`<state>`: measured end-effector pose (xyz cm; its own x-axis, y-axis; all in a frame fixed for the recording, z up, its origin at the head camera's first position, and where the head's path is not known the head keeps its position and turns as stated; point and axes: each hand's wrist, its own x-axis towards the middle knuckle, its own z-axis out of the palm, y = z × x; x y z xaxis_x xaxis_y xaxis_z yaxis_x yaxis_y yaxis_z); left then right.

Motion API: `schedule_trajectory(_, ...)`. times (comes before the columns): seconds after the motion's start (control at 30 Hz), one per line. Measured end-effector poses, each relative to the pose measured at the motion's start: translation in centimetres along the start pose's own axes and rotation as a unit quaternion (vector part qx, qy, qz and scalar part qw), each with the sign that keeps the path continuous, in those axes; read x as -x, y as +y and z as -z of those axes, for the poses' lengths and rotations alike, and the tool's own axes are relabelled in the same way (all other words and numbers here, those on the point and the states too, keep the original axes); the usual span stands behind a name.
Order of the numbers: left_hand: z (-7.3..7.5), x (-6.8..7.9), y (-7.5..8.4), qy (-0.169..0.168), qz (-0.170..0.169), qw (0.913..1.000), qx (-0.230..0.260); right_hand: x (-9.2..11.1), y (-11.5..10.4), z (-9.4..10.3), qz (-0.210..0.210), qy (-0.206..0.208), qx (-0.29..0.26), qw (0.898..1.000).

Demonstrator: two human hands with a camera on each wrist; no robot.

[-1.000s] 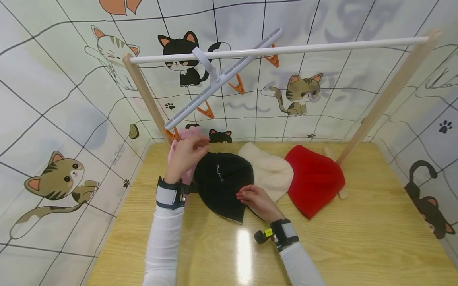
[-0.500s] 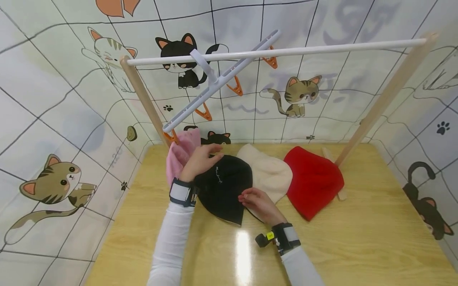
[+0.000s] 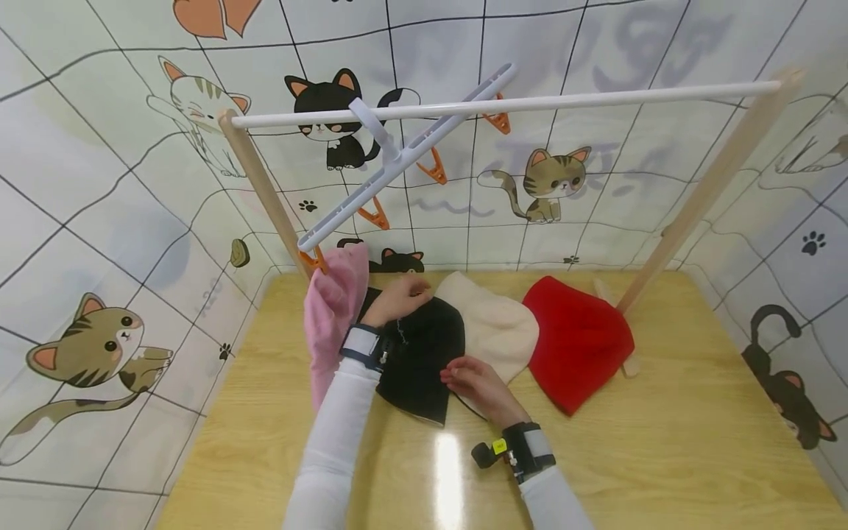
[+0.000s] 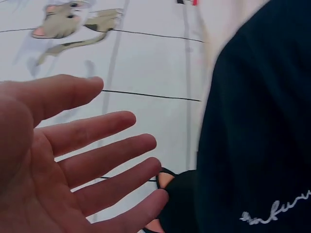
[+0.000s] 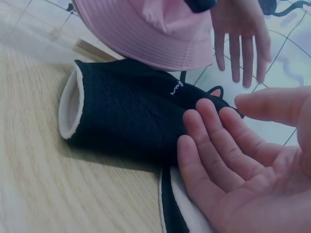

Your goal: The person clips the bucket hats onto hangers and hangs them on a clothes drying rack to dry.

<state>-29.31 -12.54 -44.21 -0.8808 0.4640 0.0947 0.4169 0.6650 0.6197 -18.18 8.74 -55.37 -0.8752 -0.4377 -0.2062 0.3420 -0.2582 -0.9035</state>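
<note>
Near the left grip, the black hat is matt, finely textured cloth, the pink hat smoother cloth. Beyond the right grip, the cream hat looks matt. The hanger is smooth plastic; beneath, the tabletop is glossy wood.

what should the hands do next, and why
Probably the left hand should pinch the black hat: that hand is open right over it, the pink hat already hangs from the end clip, and the next orange clip holds nothing.
</note>
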Motion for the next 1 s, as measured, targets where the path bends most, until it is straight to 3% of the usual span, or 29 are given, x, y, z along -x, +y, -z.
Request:
schedule_trajectory(0.2,-0.8,-1.1,-1.3,-0.026,-0.001,0.999,-0.035,0.3,0.4,-0.1,0.001,-0.001,-0.012,1.0)
schedule_trajectory(0.37,-1.1,-2.0,-2.0,-0.054,0.031,0.997,-0.047,0.2,0.6,0.0,-0.005,0.011,-0.01,1.0)
schedule_trajectory(0.63,-1.4,-3.3,-3.2,-0.064,0.056,0.9944,-0.062,0.1,0.7,0.3,-0.01,0.011,-0.033,0.999)
schedule_trajectory(1.0,-1.7,-4.2,-4.5,-0.134,0.033,0.9874,-0.077,0.0,0.9,0.5,-0.011,0.019,-0.045,0.999)
